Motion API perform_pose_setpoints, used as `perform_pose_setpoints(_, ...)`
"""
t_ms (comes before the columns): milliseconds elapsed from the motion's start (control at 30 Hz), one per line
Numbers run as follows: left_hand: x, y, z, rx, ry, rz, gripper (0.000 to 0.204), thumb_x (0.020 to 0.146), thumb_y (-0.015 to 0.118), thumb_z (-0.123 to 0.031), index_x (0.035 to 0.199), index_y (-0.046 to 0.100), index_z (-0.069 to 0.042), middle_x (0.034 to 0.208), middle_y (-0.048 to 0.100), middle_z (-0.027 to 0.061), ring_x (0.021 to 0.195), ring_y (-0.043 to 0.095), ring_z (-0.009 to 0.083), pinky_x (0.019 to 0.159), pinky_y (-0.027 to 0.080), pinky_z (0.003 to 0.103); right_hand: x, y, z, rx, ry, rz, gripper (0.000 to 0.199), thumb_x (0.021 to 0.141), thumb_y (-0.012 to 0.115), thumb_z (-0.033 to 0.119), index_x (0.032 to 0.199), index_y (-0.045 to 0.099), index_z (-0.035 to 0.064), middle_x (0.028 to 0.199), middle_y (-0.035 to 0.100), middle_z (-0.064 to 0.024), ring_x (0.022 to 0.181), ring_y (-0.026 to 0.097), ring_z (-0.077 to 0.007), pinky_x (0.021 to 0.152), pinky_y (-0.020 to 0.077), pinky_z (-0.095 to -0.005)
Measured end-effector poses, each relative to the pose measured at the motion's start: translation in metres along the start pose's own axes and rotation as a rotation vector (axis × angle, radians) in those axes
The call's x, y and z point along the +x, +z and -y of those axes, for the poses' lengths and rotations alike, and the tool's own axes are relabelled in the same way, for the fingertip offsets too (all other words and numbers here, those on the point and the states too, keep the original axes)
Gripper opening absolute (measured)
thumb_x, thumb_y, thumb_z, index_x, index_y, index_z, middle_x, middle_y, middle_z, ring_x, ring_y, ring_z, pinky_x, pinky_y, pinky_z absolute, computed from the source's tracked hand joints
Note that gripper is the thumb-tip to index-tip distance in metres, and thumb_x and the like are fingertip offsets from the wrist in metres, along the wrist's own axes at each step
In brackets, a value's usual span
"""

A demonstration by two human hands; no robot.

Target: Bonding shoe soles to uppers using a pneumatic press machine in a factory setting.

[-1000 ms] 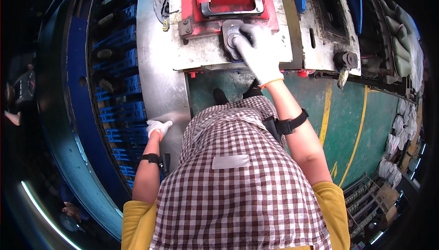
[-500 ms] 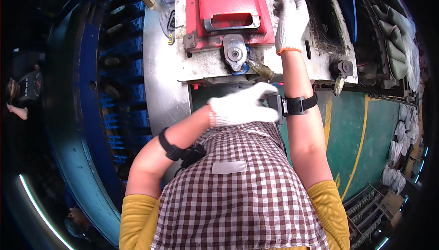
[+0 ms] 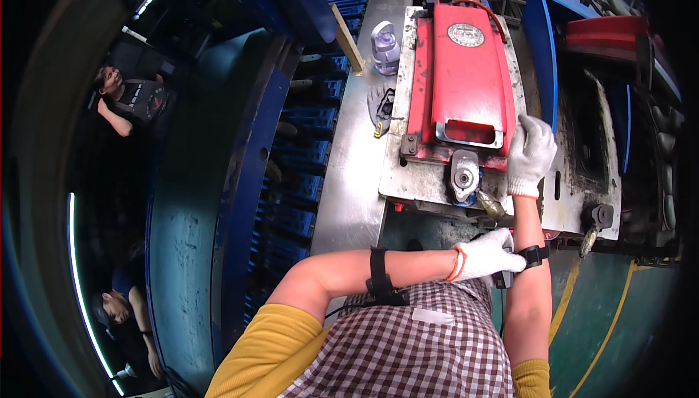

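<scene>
Both my hands wear white knitted gloves with orange cuffs. My left hand [image 3: 486,254] reaches across my apron to my right forearm. Its fingers are closed around a small black device [image 3: 502,279], most of which they hide; the device sits by a black strap [image 3: 535,255] on that forearm. My right hand [image 3: 531,154] is raised beside the lower right corner of a red machine cover [image 3: 466,70], fingers curled in, with nothing visible in them. Left of it, a grey metal latch plate [image 3: 464,174] is fixed at the cover's front edge.
A steel counter [image 3: 349,187] runs along the left, bearing a clear bottle [image 3: 385,50] and a small black item [image 3: 384,110]. Blue machinery [image 3: 240,158] stands beyond it. Two people [image 3: 131,99] are at far left. A second station [image 3: 575,198] lies to the right.
My view has swung, so the machine and my hands sit further right and lower in the picture. My left hand stays at the device on my right forearm; my right hand remains raised and curled.
</scene>
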State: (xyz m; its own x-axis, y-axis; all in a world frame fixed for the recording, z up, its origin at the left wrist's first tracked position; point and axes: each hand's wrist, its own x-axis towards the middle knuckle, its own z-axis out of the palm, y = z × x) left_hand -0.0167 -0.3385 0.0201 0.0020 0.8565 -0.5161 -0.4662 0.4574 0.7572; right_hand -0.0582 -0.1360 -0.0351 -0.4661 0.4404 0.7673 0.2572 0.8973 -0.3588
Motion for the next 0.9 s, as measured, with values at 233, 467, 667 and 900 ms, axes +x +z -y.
perform_pose_setpoints(233, 0.005, 0.001, 0.009, -0.030, 0.022, -0.069, 0.049, 0.089, 0.081, -0.033, 0.114, 0.053, -0.002, 0.098, 0.067, 0.0104, 0.079, 0.069, 0.0170, 0.059, 0.058, 0.036, -0.007, 0.005, 0.007, -0.033, -0.179, -0.023, 0.033, 0.079, 0.076, 0.003, 0.110, 0.076, 0.0144, 0.107, 0.075, -0.0085, 0.101, 0.071, -0.0318, 0.092, 0.0529, -0.0473)
perform_pose_setpoints(467, -0.003, -0.048, 0.027, 0.317, 0.212, -0.067, 0.061, 0.090, 0.081, -0.037, 0.127, 0.056, 0.004, 0.112, 0.068, 0.0153, 0.105, 0.064, 0.0215, 0.093, 0.055, 0.038, -0.027, 0.004, 0.018, 0.174, -0.063, 0.094, 0.031, 0.084, 0.074, -0.002, 0.114, 0.077, 0.0088, 0.106, 0.075, -0.0149, 0.099, 0.072, -0.0363, 0.093, 0.0562, -0.0470)
perform_pose_setpoints(667, -0.096, -0.170, 0.134, 0.052, 0.387, -1.081, 0.055, 0.094, 0.076, -0.012, 0.144, 0.055, -0.002, 0.116, 0.069, 0.0082, 0.101, 0.067, 0.0135, 0.089, 0.057, 0.029, -0.100, -0.032, 0.024, 0.213, 0.216, 0.305, 0.027, 0.101, 0.069, 0.004, 0.127, 0.071, 0.0012, 0.133, 0.060, -0.0158, 0.125, 0.061, -0.0309, 0.108, 0.0502, -0.0404)
perform_pose_setpoints(900, -0.310, -0.248, 0.368, -0.140, -0.488, -2.376, 0.089, 0.084, 0.085, -0.045, 0.148, 0.053, 0.008, 0.148, 0.060, 0.0273, 0.132, 0.062, 0.0421, 0.113, 0.051, 0.048, -0.126, -0.051, 0.011, 0.164, 0.340, 0.647, 0.024, 0.107, 0.062, 0.012, 0.125, 0.071, -0.0017, 0.115, 0.072, -0.0140, 0.106, 0.070, -0.0227, 0.098, 0.0535, -0.0357)
